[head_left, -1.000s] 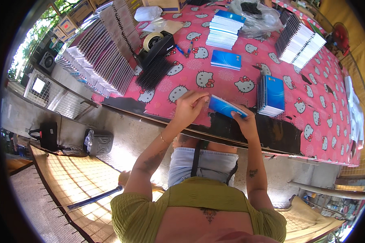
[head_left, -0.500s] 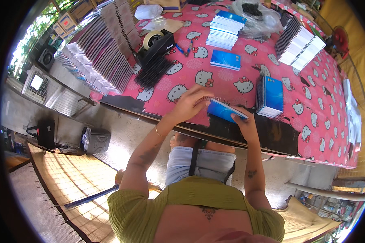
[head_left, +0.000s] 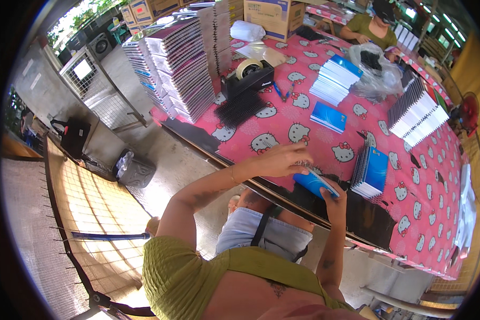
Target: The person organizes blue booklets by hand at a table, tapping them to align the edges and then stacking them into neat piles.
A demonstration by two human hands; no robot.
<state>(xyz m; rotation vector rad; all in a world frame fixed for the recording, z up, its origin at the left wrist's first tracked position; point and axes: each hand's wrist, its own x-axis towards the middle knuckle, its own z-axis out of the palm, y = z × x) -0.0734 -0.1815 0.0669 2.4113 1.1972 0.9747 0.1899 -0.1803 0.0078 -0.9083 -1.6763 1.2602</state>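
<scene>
A small blue-covered notebook (head_left: 310,184) is held tilted on edge above the table's near edge. My right hand (head_left: 334,198) grips its right end, thumb on the cover side. At the notebook's upper left edge my left hand (head_left: 284,160) has its fingers bent together over a spiral coil (head_left: 304,164), which is mostly hidden by the fingertips. To the right of my right hand stands a stack of blue spiral notebooks (head_left: 371,172). A thin blue pile (head_left: 328,117) lies beyond my hands, with a taller fanned stack (head_left: 336,80) behind it.
Tall notebook stacks (head_left: 176,66) rise at the left, beside a black tape dispenser (head_left: 250,80) and a bundle of black coils (head_left: 240,108). Blue-handled pliers (head_left: 284,93) lie near them. Another white-paged stack (head_left: 417,114) stands right. A person (head_left: 370,29) is at the far side.
The view has swung, so the table sits further right and a person shows at the back. Both hands stay at the notebook, the left fingers shifting slightly along its coil edge.
</scene>
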